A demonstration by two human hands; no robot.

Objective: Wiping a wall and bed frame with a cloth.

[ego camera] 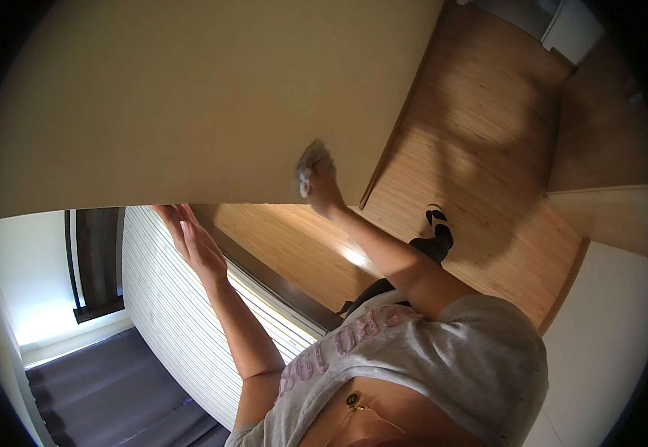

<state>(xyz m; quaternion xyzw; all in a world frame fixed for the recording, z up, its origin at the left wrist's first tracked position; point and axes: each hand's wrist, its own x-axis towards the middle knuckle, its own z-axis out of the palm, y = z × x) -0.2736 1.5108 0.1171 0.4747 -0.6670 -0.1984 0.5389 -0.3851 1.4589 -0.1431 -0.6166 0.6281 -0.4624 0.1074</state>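
Before me rises a cream wall [201,100] whose vertical end edge runs across the middle of the view. My right hand [324,187] presses a crumpled grey cloth [314,159] to the wall face close to this edge; the hand and cloth are slightly blurred. My left hand [201,248] is raised at the same edge, farther to the left. It holds nothing that I can see. Its fingertips are partly hidden at the wall's edge, and whether they touch it cannot be made out.
A bed's striped mattress [162,279] lies below my left arm, with a dark grey curtain [106,385] beyond. Wood-look flooring [486,128] extends to the right, where my foot in a black sandal [439,220] stands. A brown baseboard [399,125] follows the wall's foot.
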